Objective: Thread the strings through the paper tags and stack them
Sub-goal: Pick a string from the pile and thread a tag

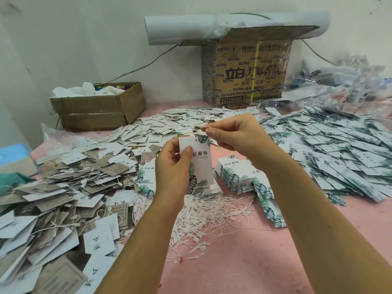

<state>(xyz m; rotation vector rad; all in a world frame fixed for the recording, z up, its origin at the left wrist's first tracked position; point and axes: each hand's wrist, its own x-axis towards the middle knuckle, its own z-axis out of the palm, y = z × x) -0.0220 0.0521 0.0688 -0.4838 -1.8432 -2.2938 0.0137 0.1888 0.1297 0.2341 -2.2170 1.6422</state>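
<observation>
The left hand [174,166] holds one leaf-printed paper tag [201,164] upright in the middle of the view, thumb on the printed face and fingers curled behind it, so the top edge with the hole stays free and steady. The right hand [235,134] is at 1 o'clock from the tag, its thumb and forefinger pinched together just above the top corner on what seems to be a thin white string [205,124]; it is too fine to say whether it has passed the hole. I judge this is the threading step for this tag. The loose strings [201,217] lie in a tangle on the pink table [233,262] at 6 o'clock, directly under the hands, probably so that one can be picked without reaching. A neat stack of the same leaf tags [233,175] stands at 4 o'clock, near the right wrist, and a wide spread of leaf tags [339,149] fills the 3 o'clock side. At 8 o'clock is a heap of grey-brown tags [63,187] that already have strings. Small white tags [159,126] lie at 11 o'clock, before a printed cardboard carton [250,71] at 12 o'clock
</observation>
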